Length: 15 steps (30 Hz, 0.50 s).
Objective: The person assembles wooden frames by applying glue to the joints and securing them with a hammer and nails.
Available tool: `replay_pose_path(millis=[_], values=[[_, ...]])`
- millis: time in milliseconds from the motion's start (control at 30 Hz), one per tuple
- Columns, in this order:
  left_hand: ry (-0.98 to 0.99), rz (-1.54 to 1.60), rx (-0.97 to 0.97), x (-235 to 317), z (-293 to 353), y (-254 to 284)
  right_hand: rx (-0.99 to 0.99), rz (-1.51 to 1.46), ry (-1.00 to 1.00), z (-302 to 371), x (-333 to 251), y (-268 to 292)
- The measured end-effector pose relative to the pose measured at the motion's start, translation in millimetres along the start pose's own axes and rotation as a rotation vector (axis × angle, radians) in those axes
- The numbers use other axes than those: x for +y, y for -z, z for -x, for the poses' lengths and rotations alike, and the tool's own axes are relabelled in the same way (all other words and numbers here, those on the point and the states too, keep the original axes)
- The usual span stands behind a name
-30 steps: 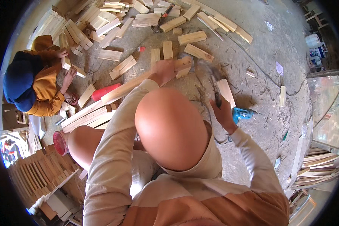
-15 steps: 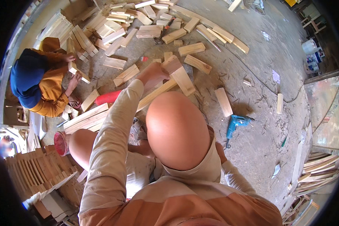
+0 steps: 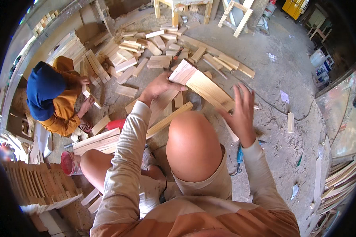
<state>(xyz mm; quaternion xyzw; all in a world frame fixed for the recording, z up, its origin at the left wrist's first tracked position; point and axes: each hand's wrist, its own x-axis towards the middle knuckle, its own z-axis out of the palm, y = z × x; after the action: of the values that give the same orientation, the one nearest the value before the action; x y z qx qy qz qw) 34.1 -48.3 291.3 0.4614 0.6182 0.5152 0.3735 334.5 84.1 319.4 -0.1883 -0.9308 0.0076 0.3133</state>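
My left hand (image 3: 159, 87) is closed on the corner of a wooden frame piece (image 3: 209, 90), where two pale boards meet at an angle. One board slants toward the right; the other (image 3: 162, 103) runs back under my left wrist. Beside the right-hand end of the piece, my right hand (image 3: 243, 114) has its fingers spread, and nothing is in its grasp. A blue power drill (image 3: 240, 155) lies on the floor, mostly hidden by my right forearm. My raised knee (image 3: 195, 148) stands below the frame piece.
A co-worker (image 3: 53, 94) in a blue head covering crouches at the left, handling a wooden block (image 3: 87, 91). Cut wood blocks (image 3: 126, 65) are heaped ahead. A red bucket (image 3: 70, 163) stands near my other knee; a dark cable (image 3: 304, 115) crosses the floor at right.
My right hand has come up from beside my thigh to the frame piece. The piece has been raised and turned, its free end now pointing further right. The view has tilted up.
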Motion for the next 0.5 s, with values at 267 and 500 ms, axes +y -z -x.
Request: replay_pose_path(millis=[267, 500], values=[[-0.104, 0.199, 0.120, 64.5, 14.6, -9.3, -0.056, 0.150, 0.039, -66.7, -14.2, 9.7], [-0.332, 0.039, 0.422, 92.1, 20.2, -24.4, 0.089, 0.166, 0.105, -77.9, -32.1, 33.3]])
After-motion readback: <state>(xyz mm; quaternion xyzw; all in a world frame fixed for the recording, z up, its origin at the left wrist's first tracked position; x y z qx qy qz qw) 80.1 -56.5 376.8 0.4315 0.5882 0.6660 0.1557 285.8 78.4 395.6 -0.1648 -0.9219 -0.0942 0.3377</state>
